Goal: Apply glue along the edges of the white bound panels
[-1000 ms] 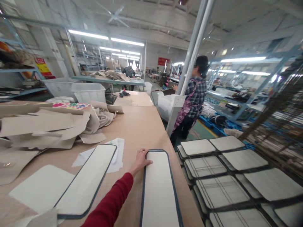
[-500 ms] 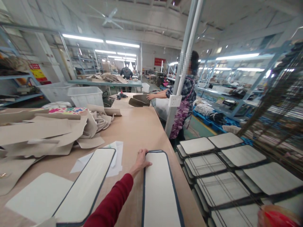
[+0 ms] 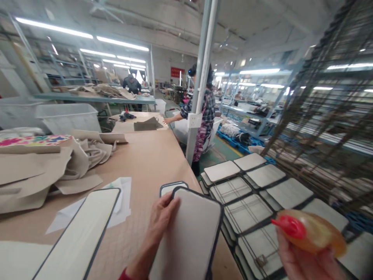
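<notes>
My left hand [image 3: 163, 217] grips the left edge of a long off-white panel with a dark border [image 3: 194, 229], its thumb on the face. The panel is lifted and tilted above the table; its lower end runs out of view. Behind its top, the corner of another dark-edged panel [image 3: 172, 188] shows on the table. At the right, my right hand [image 3: 305, 256] is wrapped round a squeeze bottle [image 3: 320, 233] with a red nozzle cap and amber contents. The nozzle points left, apart from the panel. A similar panel [image 3: 78, 229] lies on the table at left.
The brown table [image 3: 142, 155] carries a pile of beige pieces [image 3: 37, 167] and white paper [image 3: 122, 210]. A rack of pale panels [image 3: 247, 190] stands low at right, by a dark wire frame [image 3: 323, 97]. A post [image 3: 196, 97] rises beside a co-worker [image 3: 206, 112].
My left hand has raised a panel off the table and tilted it. My right hand has come into view with the bottle, of which only the red top showed before. The view has swung right.
</notes>
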`<control>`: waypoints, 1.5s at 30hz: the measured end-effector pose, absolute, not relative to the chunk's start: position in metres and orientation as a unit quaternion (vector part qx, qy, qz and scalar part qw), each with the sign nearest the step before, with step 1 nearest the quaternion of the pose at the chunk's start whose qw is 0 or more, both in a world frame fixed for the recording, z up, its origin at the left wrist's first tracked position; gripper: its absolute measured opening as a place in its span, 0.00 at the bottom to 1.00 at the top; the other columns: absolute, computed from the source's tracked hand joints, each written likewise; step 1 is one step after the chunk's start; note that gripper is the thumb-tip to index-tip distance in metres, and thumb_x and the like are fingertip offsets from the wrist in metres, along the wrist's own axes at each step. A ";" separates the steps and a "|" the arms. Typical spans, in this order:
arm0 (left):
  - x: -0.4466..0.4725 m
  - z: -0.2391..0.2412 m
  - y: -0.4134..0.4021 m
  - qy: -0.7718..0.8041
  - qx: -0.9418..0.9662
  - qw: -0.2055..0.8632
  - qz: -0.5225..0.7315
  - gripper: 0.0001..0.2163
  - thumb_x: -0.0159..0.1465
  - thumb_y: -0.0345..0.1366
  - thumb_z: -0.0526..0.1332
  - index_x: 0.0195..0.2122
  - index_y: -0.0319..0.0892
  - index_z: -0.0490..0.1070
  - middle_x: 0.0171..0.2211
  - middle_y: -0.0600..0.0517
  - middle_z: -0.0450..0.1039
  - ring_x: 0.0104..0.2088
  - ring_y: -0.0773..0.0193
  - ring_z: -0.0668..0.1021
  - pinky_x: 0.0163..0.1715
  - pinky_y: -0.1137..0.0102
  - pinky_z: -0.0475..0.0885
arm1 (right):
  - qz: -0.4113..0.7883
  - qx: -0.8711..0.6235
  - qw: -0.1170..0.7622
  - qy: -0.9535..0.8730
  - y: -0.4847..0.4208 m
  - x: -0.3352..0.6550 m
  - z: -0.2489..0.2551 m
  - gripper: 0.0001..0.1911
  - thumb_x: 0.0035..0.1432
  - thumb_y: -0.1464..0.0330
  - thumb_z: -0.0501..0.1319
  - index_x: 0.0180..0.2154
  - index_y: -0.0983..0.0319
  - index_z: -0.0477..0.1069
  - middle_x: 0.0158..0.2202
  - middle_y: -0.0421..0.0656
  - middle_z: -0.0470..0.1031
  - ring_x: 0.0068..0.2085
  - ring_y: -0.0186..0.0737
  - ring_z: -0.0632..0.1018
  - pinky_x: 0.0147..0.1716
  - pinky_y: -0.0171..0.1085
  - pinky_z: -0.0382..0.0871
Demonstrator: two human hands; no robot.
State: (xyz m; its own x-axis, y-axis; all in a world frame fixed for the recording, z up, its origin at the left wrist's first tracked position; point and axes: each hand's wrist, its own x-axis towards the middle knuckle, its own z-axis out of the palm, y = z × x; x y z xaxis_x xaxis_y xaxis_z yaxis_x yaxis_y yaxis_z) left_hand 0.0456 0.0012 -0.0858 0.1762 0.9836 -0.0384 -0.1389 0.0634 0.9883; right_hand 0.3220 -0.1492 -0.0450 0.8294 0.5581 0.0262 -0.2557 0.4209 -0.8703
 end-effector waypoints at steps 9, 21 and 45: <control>0.100 0.032 -0.007 0.107 0.882 0.453 0.072 0.09 0.62 0.36 0.58 0.30 0.37 0.74 0.22 0.57 0.65 0.24 0.71 0.66 0.25 0.77 0.58 | 0.178 -0.418 0.855 -0.249 -0.176 0.339 0.028 0.30 0.37 0.57 0.71 0.46 0.56 0.73 0.51 0.42 0.73 0.53 0.48 0.72 0.43 0.42 0.75; 0.154 0.074 -0.051 -0.098 0.904 0.407 -0.084 0.02 0.58 0.28 0.62 0.29 0.39 0.74 0.25 0.55 0.71 0.27 0.68 0.71 0.29 0.76 0.64 | 0.227 -0.476 0.786 -0.323 -0.234 0.347 0.046 0.33 0.25 0.58 0.75 0.40 0.54 0.75 0.39 0.46 0.78 0.47 0.58 0.76 0.46 0.56 0.70; 0.157 0.081 -0.073 -0.047 0.864 0.485 -0.124 0.04 0.54 0.24 0.63 0.28 0.38 0.76 0.26 0.54 0.76 0.29 0.65 0.74 0.32 0.74 0.68 | 0.255 -0.446 0.774 -0.371 -0.255 0.351 0.044 0.37 0.33 0.66 0.74 0.49 0.52 0.70 0.42 0.45 0.77 0.47 0.57 0.76 0.44 0.52 0.73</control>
State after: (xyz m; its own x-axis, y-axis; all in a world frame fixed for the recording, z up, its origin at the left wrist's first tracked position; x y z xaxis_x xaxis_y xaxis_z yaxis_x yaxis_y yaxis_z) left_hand 0.1570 -0.0728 0.0813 0.9646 -0.2018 -0.1696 0.0398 -0.5245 0.8505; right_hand 0.3511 -0.2547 0.0438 0.5953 0.7252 0.3459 -0.0635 0.4716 -0.8795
